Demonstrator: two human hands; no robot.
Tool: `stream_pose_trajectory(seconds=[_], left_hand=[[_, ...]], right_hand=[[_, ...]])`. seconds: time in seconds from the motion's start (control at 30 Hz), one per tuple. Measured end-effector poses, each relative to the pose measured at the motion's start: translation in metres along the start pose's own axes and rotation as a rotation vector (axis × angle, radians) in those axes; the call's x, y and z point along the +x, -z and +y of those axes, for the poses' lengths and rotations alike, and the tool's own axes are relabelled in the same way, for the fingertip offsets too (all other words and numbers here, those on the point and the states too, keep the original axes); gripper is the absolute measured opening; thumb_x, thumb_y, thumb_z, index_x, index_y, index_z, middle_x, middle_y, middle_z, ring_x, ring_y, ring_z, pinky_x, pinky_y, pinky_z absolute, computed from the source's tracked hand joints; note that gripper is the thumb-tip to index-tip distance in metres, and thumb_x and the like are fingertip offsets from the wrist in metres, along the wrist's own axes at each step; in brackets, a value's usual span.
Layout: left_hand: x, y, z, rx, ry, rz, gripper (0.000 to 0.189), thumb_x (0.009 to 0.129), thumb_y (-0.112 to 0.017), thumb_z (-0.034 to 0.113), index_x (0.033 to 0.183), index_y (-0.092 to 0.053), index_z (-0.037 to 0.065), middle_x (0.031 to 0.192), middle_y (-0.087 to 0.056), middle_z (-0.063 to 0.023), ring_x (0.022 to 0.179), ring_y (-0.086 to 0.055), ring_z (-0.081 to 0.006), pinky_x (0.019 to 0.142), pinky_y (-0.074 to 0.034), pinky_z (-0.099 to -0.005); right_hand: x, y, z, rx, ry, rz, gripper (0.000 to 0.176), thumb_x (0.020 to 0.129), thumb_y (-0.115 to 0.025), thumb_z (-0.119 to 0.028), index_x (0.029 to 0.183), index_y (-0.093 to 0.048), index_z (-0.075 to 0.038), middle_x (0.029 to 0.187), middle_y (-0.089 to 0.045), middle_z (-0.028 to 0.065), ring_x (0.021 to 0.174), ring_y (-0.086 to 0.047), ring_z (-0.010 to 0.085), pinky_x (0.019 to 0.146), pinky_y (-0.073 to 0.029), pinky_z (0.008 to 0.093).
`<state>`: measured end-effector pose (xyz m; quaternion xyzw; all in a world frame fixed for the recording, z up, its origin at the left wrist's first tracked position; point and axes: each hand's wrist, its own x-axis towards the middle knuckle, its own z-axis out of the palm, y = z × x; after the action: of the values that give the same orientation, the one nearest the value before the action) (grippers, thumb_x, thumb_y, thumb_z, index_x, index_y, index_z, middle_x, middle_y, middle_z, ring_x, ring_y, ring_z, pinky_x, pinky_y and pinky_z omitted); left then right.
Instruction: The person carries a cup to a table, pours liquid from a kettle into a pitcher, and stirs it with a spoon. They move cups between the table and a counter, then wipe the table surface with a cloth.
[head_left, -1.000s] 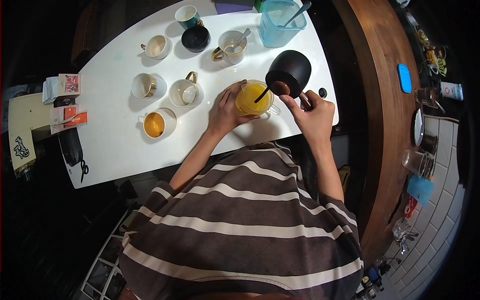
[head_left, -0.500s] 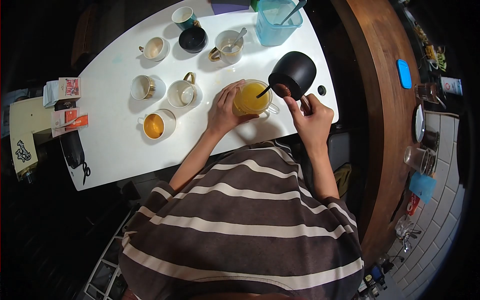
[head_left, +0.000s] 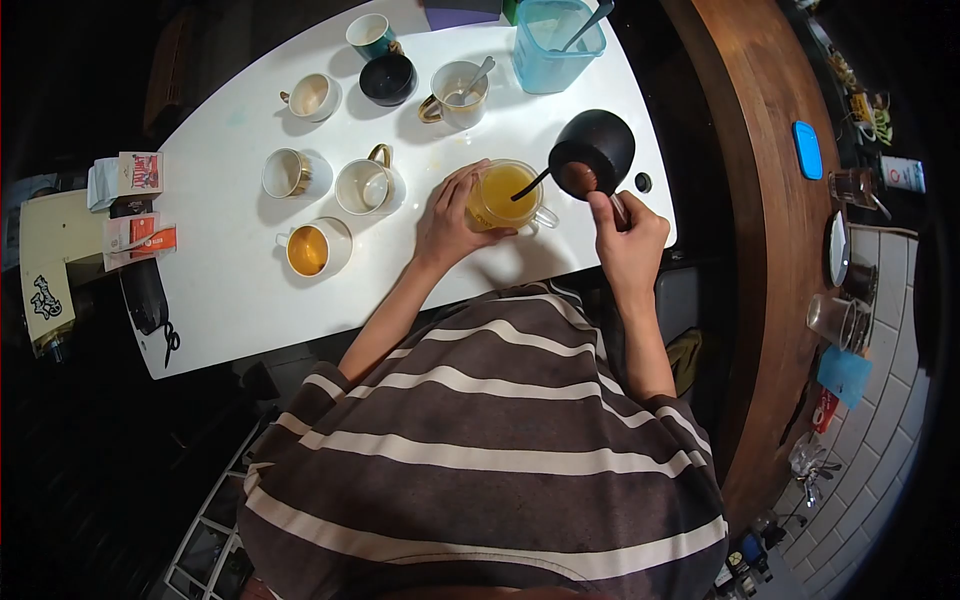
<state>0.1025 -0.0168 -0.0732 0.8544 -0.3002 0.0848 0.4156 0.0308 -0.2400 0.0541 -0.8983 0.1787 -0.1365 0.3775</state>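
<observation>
Liquid, bright yellow, stands in a glass mug near the front edge of the white tabletop, its clear handle pointing right. Above it reaches the thin black spout of a black kettle, the tip over the liquid; whether anything is flowing cannot be made out. To the left, a white cup shows amber inside, with a dark spot low down. Behind it are a gold-handled mug and a gold-marked cup, then a cup with a pale beige inside, a black bowl just beside a teal cup, and a gold-handled mug with a spoon leaning in it. A translucent blue tub at the back holds a utensil with its handle sticking out. The left hand is curved around the left side of the glass mug, fingers spread along the wall; the right hand is closed on the kettle's brown handle. Compared with half a second ago, the kettle's body sits slightly farther right, while the glass mug remains in place.
</observation>
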Motion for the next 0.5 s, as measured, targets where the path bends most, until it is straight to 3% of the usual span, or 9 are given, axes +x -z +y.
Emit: stream_pose_trajectory(seconds=[0.17,0.27,0.37,0.4,0.5], left_hand=[[0.000,0.000,-0.001,0.019,0.001,-0.009,0.098,0.063,-0.092,0.048,0.138,-0.050,0.001,0.138,-0.058,-0.0134,0.125,-0.058,-0.0319,0.108,-0.046,-0.0436],[-0.001,-0.001,-0.001,0.033,0.007,-0.014,0.097,0.065,-0.091,0.048,0.139,-0.050,0.001,0.138,-0.058,-0.0138,0.125,-0.058,-0.0319,0.107,-0.046,-0.0434],[-0.002,-0.002,-0.003,0.038,0.007,-0.025,0.098,0.066,-0.091,0.048,0.140,-0.048,0.001,0.139,-0.057,-0.0142,0.126,-0.057,-0.0316,0.108,-0.046,-0.0429],[-0.002,-0.002,-0.003,0.040,0.005,-0.027,0.098,0.066,-0.091,0.048,0.140,-0.048,0.001,0.139,-0.057,-0.0142,0.126,-0.057,-0.0316,0.108,-0.046,-0.0429],[-0.004,-0.003,-0.001,0.026,0.033,-0.063,0.100,0.067,-0.091,0.044,0.144,-0.042,0.001,0.145,-0.051,-0.0156,0.132,-0.051,-0.0327,0.111,-0.043,-0.0441]], right_hand=[[0.003,-0.004,0.032,0.096,-0.193,0.008,0.069,0.099,-0.060,-0.053,0.061,-0.057,0.005,0.049,-0.042,0.0034,0.049,-0.037,0.0114,0.047,-0.031,0.0333],[0.008,0.002,0.028,0.426,-0.552,-0.079,0.075,0.100,-0.043,-0.068,0.063,-0.057,-0.005,0.050,-0.041,-0.0044,0.045,-0.038,0.0054,0.042,-0.024,0.0261],[0.016,0.001,0.060,0.517,-0.692,-0.114,0.074,0.099,-0.038,-0.072,0.064,-0.053,-0.008,0.049,-0.035,-0.0063,0.043,-0.031,0.0042,0.041,-0.019,0.0243],[0.018,0.001,0.061,0.548,-0.687,-0.131,0.074,0.098,-0.035,-0.075,0.063,-0.047,-0.011,0.049,-0.029,-0.0079,0.041,-0.023,0.0051,0.040,-0.017,0.0253],[0.024,0.001,0.078,0.696,-0.738,-0.180,0.072,0.097,-0.036,-0.076,0.063,-0.044,-0.013,0.049,-0.026,-0.0085,0.041,-0.021,0.0058,0.040,-0.016,0.0254]])
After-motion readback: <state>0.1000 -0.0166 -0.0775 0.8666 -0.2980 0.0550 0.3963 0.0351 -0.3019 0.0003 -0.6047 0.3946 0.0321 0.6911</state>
